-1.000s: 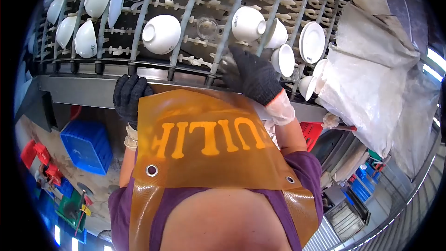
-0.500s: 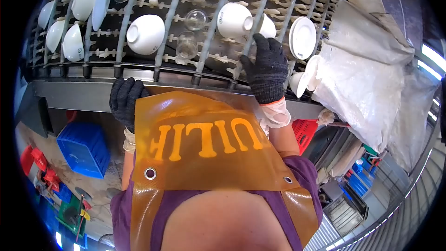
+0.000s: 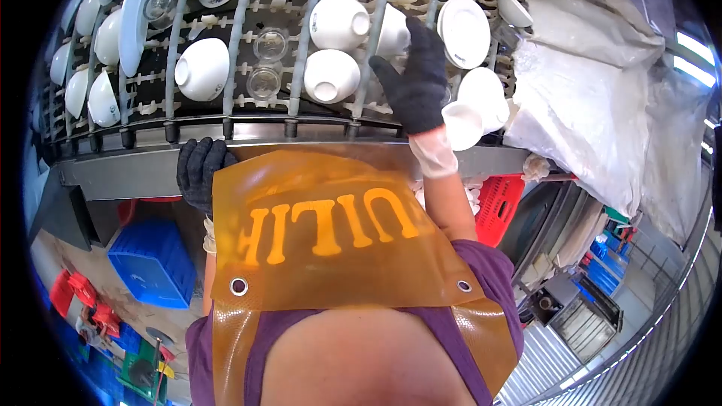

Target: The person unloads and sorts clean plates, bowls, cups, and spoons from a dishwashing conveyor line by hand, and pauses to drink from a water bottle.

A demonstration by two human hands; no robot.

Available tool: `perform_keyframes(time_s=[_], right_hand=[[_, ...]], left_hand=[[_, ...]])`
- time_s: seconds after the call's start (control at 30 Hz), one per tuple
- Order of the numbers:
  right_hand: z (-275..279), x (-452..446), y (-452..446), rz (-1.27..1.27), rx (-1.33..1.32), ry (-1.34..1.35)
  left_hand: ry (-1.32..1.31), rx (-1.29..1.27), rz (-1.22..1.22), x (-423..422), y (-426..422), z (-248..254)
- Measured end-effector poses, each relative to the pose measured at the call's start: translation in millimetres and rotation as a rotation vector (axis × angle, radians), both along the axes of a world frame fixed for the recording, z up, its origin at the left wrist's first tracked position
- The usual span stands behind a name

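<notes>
My right hand (image 3: 419, 79), in a black glove with a pale cuff, reaches over the slatted conveyor. Its thumb stands apart from the fingers, and the fingertips lie beside a white bowl (image 3: 392, 31) that they partly cover; whether they touch it I cannot tell. Left of it, a white bowl (image 3: 340, 22) rests on its side, with another white bowl (image 3: 332, 76) below. A white oval plate (image 3: 464, 32) leans right of the hand. Near the wrist are a white bowl (image 3: 462, 125) and a white dish (image 3: 483, 96). My left hand (image 3: 201, 173), also black-gloved, is curled over the metal edge (image 3: 135, 169).
Two clear glasses (image 3: 270, 46) and a white bowl (image 3: 202, 69) sit on the conveyor (image 3: 256, 116), with more bowls and plates farther left. Plastic sheeting (image 3: 579, 120) hangs at the right end. A blue crate (image 3: 154, 263) and a red basket (image 3: 499, 209) are below.
Dishes on the conveyor have shifted left in view. A white bowl now sits below the pair of bowls, where no bowl was before. My right hand has moved slightly up and left; my left hand stays at the edge.
</notes>
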State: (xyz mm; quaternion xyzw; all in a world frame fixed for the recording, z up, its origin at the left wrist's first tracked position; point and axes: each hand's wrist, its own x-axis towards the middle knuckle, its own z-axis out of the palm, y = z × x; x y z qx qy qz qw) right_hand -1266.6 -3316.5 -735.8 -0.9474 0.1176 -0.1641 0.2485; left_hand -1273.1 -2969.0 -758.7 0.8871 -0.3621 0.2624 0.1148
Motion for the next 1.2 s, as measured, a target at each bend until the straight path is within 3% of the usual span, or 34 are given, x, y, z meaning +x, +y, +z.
perform_keyframes(time_s=[0.07, 0.13, 0.27, 0.33, 0.4, 0.47, 0.53, 0.57, 0.6, 0.67, 0.83, 0.87, 1.07, 1.13, 1.2], right_hand=[[-27.2, 17.0, -5.3, 0.086, -0.091, -0.085], [-27.5, 27.4, -10.8, 0.058, -0.104, 0.005], [-0.8, 39.9, -56.2, -0.066, 0.132, -0.033], [1.0, 43.5, -70.5, 0.12, -0.17, -0.31], [-0.3, 39.0, -72.4, 0.314, -0.381, -0.199], [6.3, 26.8, -73.7, 0.579, -0.416, 0.005], [2.2, 37.8, -107.3, 0.517, -0.37, -0.082], [-18.3, 44.6, -136.7, 0.377, -0.027, -0.181], [-19.6, 52.9, -160.0, 0.262, -0.04, -0.209], [-45.1, 64.2, -210.4, 0.16, -0.112, 0.128], [-53.7, 83.4, -256.4, 0.377, 0.138, 0.527], [-46.8, 87.3, -255.5, 0.422, 0.002, 0.636], [53.4, 75.3, -201.1, 0.42, 0.397, 0.905], [16.5, 78.6, -222.8, 0.719, 0.213, 0.645], [21.0, 83.6, -218.1, 0.633, 0.369, 0.756]], left_hand=[[-0.049, -0.086, 0.073, -3.3, -5.3, -7.8], [-0.038, -0.084, 0.055, -6.5, -4.9, -9.7], [-0.051, -0.113, 0.06, -7.8, -12.1, -13.2], [-0.037, -0.093, 0.029, -8.1, -16.2, -8.9], [-0.028, -0.07, -0.009, -9.1, -22.7, -3.8], [-0.027, -0.112, 0.035, -11.2, -32.7, 1.6], [-0.06, -0.087, 0.008, -9.4, -31.7, -4.2], [-0.083, -0.063, -0.009, -9.1, -37.2, 0.7], [-0.106, -0.039, -0.029, -9.7, -42.0, 4.7], [-0.126, -0.046, -0.021, -10.3, -44.9, 5.2], [-0.09, -0.023, 0.004, -17.1, -45.5, -1.9], [-0.059, -0.063, -0.009, -17.8, -48.6, 1.5], [-0.019, -0.12, 0.057, -28.2, -47.5, -18.8], [0.023, -0.128, 0.093, -40.0, -43.8, -28.1], [0.365, -0.298, 0.196, -51.9, -37.3, -42.5]])
